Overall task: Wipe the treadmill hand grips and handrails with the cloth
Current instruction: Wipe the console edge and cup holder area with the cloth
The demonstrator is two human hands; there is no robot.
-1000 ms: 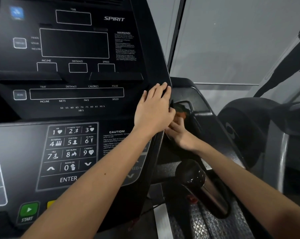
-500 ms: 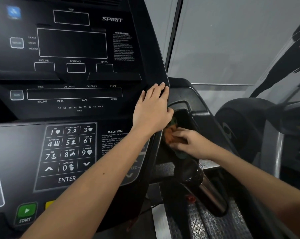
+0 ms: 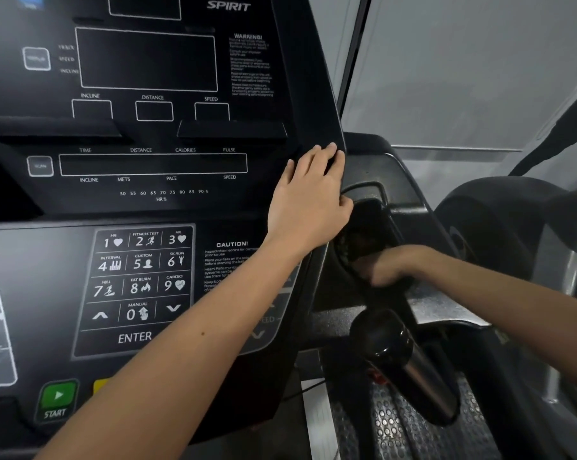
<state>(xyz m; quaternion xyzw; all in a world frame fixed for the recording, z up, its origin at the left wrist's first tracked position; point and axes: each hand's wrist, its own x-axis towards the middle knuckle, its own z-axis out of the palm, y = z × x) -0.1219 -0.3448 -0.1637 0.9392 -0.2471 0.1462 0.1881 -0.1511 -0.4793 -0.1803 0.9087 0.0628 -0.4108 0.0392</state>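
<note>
Honestly, your biggest risk is wiping the wrong part. Your right hand point(image 3: 385, 267) is down at the dark pocket point(image 3: 388, 217) beside the console point(image 3: 317, 94). It is blurred and in shadow, so I cannot tell whether its fingers curl round the cloth or press flat. I cannot pick out the cloth at all; my guess is that it sits under that hand. The hand grip point(image 3: 408, 360), black on top and shiny metal below, stands just beneath your wrist, and neither hand touches it. If you spend your strokes in the pocket, the grip and the handrail point(image 3: 446, 308) beside it may get missed.

Your left hand point(image 3: 308, 197) lies flat on the console's right edge, fingers straight, holding nothing, and it seems to bear your lean. Your left forearm crosses the corner of the keypad point(image 3: 141, 283) in this view, with the green start button point(image 3: 58, 398) near it. Should that hand slip, a stray press there could start the belt under you. Working blind in that shadow, you could also let the cloth drop into the pocket. A damp cloth dragged across the panel could wet the buttons.
</note>
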